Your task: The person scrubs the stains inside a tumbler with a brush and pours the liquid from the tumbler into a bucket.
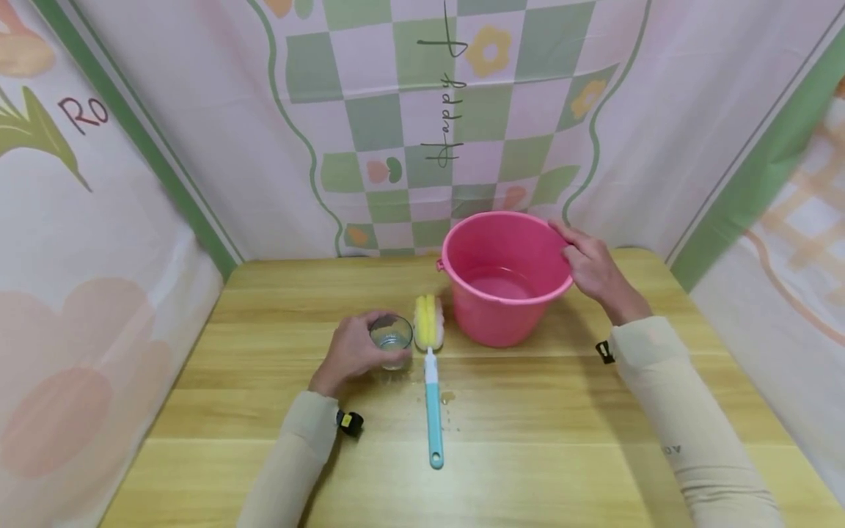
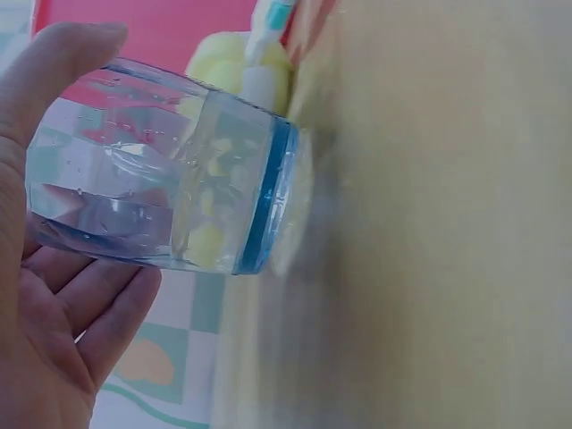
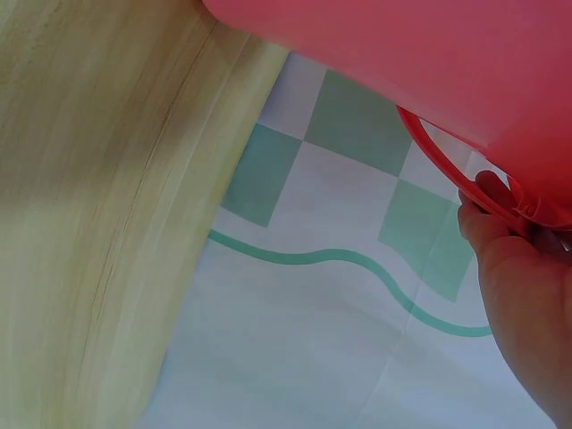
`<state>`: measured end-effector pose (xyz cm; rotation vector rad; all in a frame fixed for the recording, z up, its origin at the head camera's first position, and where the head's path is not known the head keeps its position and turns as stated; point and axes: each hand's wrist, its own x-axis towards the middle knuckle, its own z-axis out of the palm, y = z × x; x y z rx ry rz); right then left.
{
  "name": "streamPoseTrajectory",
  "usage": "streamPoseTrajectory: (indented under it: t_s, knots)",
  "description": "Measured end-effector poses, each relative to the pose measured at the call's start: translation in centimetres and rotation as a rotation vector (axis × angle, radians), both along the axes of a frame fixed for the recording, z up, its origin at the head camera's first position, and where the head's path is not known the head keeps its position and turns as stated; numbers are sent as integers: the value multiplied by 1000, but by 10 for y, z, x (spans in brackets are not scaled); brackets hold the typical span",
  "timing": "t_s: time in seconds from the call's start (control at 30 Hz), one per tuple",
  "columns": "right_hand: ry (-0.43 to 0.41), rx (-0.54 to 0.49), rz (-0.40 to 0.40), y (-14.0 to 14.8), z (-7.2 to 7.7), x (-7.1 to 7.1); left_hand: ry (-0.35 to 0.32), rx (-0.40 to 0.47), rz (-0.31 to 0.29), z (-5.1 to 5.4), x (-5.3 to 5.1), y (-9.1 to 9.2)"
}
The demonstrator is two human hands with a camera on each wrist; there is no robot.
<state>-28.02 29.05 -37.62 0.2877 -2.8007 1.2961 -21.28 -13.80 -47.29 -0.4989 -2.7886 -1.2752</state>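
Note:
My left hand (image 1: pixel 353 350) holds a clear drinking glass (image 1: pixel 392 339) by its sides, thumb and fingers on opposite sides. In the left wrist view the faceted glass (image 2: pixel 161 170) has some clear liquid low inside and a bluish base close to the tabletop; whether it touches I cannot tell. My right hand (image 1: pixel 594 270) grips a pink bucket (image 1: pixel 498 319) at the right of its rim. The right wrist view shows those fingers round the bucket's red-looking handle (image 3: pixel 438 159). Between glass and bucket lies a bottle brush (image 1: pixel 432 403) with a yellow and white sponge head and blue handle.
The wooden table (image 1: pixel 528 455) carries a few wet drops (image 1: pixel 448 397) beside the brush handle. A patterned cloth (image 1: pixel 436 110) hangs behind the table's back edge, with more cloth on both sides.

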Motion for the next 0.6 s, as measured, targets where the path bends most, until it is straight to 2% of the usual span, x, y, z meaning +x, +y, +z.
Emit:
streamPoseTrajectory:
  t_s: [0.23,0.6]
  knots:
    - [19,9,5,-1,0,0,66,-66,-26,23,-11,2]
    - [7,19,2,0,0,0,139,-192,-26,76,-30,8]
